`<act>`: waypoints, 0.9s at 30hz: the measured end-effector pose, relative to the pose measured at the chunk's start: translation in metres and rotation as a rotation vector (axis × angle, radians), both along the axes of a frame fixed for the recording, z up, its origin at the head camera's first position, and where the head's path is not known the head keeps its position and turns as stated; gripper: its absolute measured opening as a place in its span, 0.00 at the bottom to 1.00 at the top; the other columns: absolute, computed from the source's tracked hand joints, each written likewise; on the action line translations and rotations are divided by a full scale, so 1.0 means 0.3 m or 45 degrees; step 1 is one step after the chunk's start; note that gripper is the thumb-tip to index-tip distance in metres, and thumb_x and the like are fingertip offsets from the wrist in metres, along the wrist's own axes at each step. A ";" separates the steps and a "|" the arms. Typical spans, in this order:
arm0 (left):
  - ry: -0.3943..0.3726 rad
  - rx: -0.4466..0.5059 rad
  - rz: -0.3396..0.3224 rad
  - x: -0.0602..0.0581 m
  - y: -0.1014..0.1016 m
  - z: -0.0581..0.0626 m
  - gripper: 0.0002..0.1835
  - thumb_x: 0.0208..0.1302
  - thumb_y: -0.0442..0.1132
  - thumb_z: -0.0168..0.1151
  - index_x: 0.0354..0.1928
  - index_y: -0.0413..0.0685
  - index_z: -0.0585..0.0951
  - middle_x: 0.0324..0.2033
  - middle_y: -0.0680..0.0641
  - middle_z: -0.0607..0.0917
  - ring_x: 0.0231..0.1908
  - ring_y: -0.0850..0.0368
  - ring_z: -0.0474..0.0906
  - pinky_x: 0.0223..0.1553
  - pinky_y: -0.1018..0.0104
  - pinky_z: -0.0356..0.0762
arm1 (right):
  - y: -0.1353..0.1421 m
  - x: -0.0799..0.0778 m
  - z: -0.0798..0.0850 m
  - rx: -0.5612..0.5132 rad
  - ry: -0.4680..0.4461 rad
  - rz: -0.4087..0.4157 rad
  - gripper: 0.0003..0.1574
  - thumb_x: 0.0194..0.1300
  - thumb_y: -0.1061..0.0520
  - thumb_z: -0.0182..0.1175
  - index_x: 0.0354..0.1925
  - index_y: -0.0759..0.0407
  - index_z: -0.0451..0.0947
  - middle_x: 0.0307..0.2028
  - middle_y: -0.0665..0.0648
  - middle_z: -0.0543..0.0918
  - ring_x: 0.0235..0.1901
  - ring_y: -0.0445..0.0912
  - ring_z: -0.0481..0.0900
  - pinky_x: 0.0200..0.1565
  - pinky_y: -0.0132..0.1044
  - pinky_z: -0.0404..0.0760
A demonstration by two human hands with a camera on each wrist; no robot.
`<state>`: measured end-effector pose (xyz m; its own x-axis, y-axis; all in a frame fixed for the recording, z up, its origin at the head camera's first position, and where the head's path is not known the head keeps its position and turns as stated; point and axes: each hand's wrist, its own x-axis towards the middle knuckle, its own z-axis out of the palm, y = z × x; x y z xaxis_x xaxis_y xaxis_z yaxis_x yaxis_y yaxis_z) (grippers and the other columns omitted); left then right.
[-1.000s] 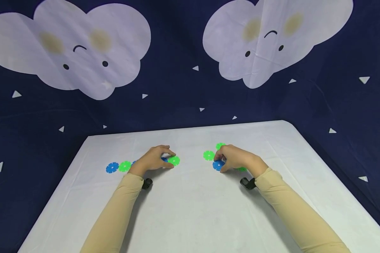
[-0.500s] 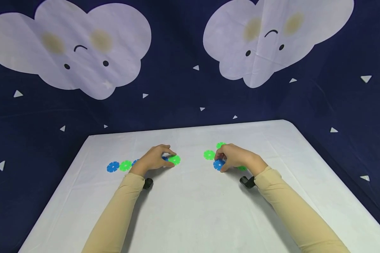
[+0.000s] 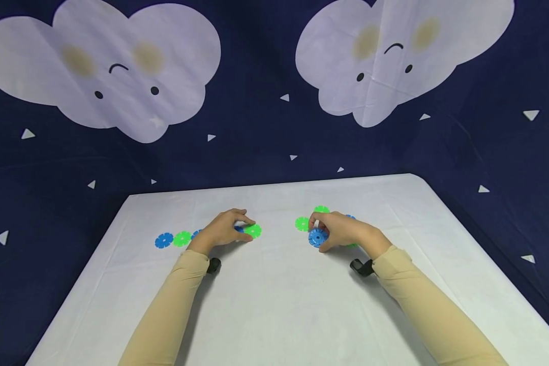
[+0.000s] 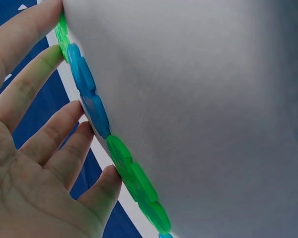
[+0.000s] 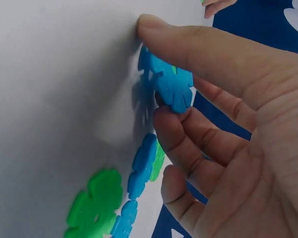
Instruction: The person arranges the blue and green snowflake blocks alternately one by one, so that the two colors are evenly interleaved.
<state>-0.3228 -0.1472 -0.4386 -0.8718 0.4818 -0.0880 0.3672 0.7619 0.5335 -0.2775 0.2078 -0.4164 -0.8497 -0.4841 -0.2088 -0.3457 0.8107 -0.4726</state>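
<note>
**Two hands among notched discs on a white desk**

The left hand [image 3: 219,230] lies over a row of notched discs, alternately blue and green, set edge to edge on the desk [image 3: 274,315]. Its fingers are released, spread and gently bent, with thumb and index tips at opposite edges of the green end disc [image 3: 253,232]. Next along the row come a partly covered blue disc [image 3: 239,230], a middle green disc [image 4: 136,183] seen from the left wrist, a half-hidden blue disc [image 3: 195,234], an outer green disc [image 3: 182,238] and, at far left, an outermost blue disc [image 3: 164,240].

The right hand [image 3: 343,227] has its fingers grasping a tilted blue disc [image 3: 317,237], thumb on one side and fingertips on the other; the right wrist view shows shadow on the desk beside it. Whether its lower edge touches the desk cannot be told. It is well apart from the row. Near it lie a flat green disc [image 3: 302,223], just left of the fingers, and a farther green disc [image 3: 321,209] beyond them. A rear blue disc [image 3: 350,217] and a near green disc [image 3: 353,245] show only in part around the right hand.

Both arms wear tan sleeves [image 3: 164,305]. Behind the desk, a dark blue cloth [image 3: 256,117] carries white clouds [image 3: 183,56] and small triangles [image 3: 530,115].
</note>
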 end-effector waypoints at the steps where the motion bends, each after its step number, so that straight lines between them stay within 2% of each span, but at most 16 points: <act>1: 0.000 0.001 -0.002 -0.001 0.000 -0.001 0.27 0.62 0.48 0.81 0.63 0.52 0.88 0.79 0.37 0.70 0.81 0.33 0.60 0.82 0.36 0.60 | 0.001 0.003 0.001 -0.002 0.002 0.003 0.34 0.56 0.57 0.83 0.57 0.50 0.77 0.51 0.57 0.87 0.49 0.48 0.83 0.58 0.50 0.84; 8: -0.008 0.005 -0.004 0.000 -0.004 -0.001 0.28 0.62 0.48 0.81 0.63 0.52 0.88 0.80 0.38 0.69 0.82 0.32 0.60 0.81 0.35 0.60 | -0.001 0.016 0.007 0.037 0.056 0.055 0.31 0.57 0.60 0.82 0.58 0.52 0.84 0.54 0.60 0.88 0.52 0.49 0.85 0.59 0.50 0.86; 14: -0.012 0.008 -0.004 0.002 -0.004 -0.004 0.28 0.62 0.48 0.81 0.64 0.53 0.88 0.80 0.38 0.69 0.82 0.32 0.59 0.82 0.36 0.60 | -0.003 0.017 0.006 0.062 0.059 0.066 0.30 0.58 0.57 0.81 0.59 0.54 0.86 0.50 0.55 0.89 0.46 0.44 0.83 0.51 0.41 0.85; 17: -0.018 0.007 -0.003 0.004 -0.005 -0.001 0.28 0.62 0.48 0.81 0.64 0.53 0.87 0.80 0.38 0.69 0.82 0.32 0.59 0.82 0.35 0.59 | -0.006 0.017 0.002 0.057 0.075 0.080 0.29 0.58 0.56 0.81 0.58 0.55 0.86 0.50 0.54 0.90 0.46 0.43 0.84 0.51 0.40 0.86; 22: -0.019 0.011 -0.003 0.006 -0.006 -0.001 0.28 0.62 0.48 0.81 0.64 0.53 0.87 0.80 0.38 0.69 0.82 0.32 0.59 0.82 0.35 0.59 | -0.008 0.012 0.002 0.001 0.093 0.096 0.29 0.58 0.54 0.81 0.56 0.57 0.86 0.50 0.53 0.90 0.47 0.43 0.85 0.53 0.41 0.88; 27: -0.007 0.008 -0.001 0.000 -0.005 -0.005 0.28 0.62 0.48 0.81 0.64 0.53 0.88 0.80 0.38 0.69 0.81 0.32 0.60 0.82 0.36 0.59 | -0.017 -0.001 0.012 -0.086 0.138 0.116 0.30 0.58 0.54 0.80 0.57 0.60 0.85 0.46 0.52 0.89 0.43 0.42 0.82 0.49 0.39 0.86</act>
